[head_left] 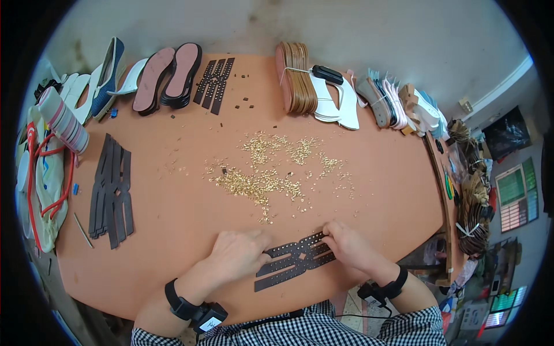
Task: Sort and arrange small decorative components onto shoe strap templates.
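A dark brown, strappy shoe upper lies near the table's front edge, dotted with rows of small light studs or holes. My left hand is closed at its left end, thumb and fingertips on the strap. At the upper right end, my right hand pinches the tip of a strap; whether a small stud is also between those fingers cannot be seen. Beyond both hands, small gold studs are scattered in loose heaps across the middle of the table.
Stacked plain dark uppers lie left, beside a thin metal rod. Toward the back are a studded upper, pink-topped soles, bundled tan soles and white cut pieces. A striped cup stands at the left edge.
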Tool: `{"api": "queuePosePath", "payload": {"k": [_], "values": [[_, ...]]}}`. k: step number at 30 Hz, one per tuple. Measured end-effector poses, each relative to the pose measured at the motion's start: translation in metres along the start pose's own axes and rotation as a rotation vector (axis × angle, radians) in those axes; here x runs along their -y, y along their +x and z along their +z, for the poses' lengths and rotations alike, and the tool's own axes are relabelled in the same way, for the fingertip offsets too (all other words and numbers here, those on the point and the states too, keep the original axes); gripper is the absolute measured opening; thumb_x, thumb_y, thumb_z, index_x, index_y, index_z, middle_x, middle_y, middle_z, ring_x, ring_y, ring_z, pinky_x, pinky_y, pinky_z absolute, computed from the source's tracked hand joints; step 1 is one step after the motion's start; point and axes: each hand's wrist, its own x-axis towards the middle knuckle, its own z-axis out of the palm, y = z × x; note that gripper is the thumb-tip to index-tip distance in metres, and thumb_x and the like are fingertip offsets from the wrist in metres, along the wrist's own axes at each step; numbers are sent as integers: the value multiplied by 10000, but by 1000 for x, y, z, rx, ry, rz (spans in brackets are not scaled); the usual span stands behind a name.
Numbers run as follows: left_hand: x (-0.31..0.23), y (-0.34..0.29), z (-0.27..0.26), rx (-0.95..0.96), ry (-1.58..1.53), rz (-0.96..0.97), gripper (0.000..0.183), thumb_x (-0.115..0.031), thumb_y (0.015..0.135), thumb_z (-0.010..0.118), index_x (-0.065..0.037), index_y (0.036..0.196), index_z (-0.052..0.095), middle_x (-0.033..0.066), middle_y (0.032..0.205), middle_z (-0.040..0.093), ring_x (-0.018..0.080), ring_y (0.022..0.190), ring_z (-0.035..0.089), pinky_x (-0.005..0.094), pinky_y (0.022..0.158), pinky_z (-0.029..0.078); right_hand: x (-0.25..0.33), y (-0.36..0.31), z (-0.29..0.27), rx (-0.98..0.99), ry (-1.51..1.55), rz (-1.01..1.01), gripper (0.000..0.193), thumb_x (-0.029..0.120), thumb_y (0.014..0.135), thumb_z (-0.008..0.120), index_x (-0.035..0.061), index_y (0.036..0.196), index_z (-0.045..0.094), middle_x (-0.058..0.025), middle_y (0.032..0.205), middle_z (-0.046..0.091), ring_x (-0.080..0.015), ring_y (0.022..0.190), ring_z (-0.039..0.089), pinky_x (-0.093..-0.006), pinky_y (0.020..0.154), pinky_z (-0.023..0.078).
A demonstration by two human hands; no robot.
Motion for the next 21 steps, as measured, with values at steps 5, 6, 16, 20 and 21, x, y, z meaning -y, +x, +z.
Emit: {"api": "queuePosePath", "payload": {"k": [5, 6, 16, 20, 21], "values": [[0, 2, -3, 52, -36, 21, 230, -263, 783, 657, -73, 890, 584, 95, 863, 622, 313, 782, 636, 430, 643, 495, -8, 11, -8, 114, 78, 51, 101, 90, 833, 595, 28, 876, 528, -150, 824, 584, -344, 768, 599, -410, 679, 479], [0, 2, -3, 52, -42, 15, 228, -261, 782, 659, -74, 888, 583, 94, 858, 623, 312, 780, 636, 429, 642, 495, -7, 13, -10, 160, 103, 90, 93, 89, 823, 596, 28, 856, 534, -149, 821, 586, -350, 774, 601, -416, 688, 480], [0, 1, -1, -21, -22, 9, 211, -288, 759, 690, -101, 834, 628, 50, 814, 649, 257, 758, 637, 381, 628, 487, -6, 26, -22, 263, 117, 102, 117, 133, 815, 621, 27, 817, 571, -145, 774, 620, -333, 744, 613, -420, 676, 483], [1, -1, 2, -21, -32, 1, 217, -290, 761, 686, -99, 844, 630, 54, 825, 652, 258, 771, 639, 380, 646, 490, 16, 41, -23, 180, 111, 190, 163, 184, 847, 607, 25, 826, 575, -160, 786, 628, -340, 755, 621, -427, 672, 485], [1, 1, 2, -7, -24, -4, 219, -292, 761, 686, -98, 848, 631, 56, 827, 653, 259, 774, 639, 381, 650, 491, 26, 45, -22, 116, 93, 258, 178, 198, 856, 601, 24, 827, 576, -166, 794, 630, -344, 762, 622, -428, 673, 486]]}}
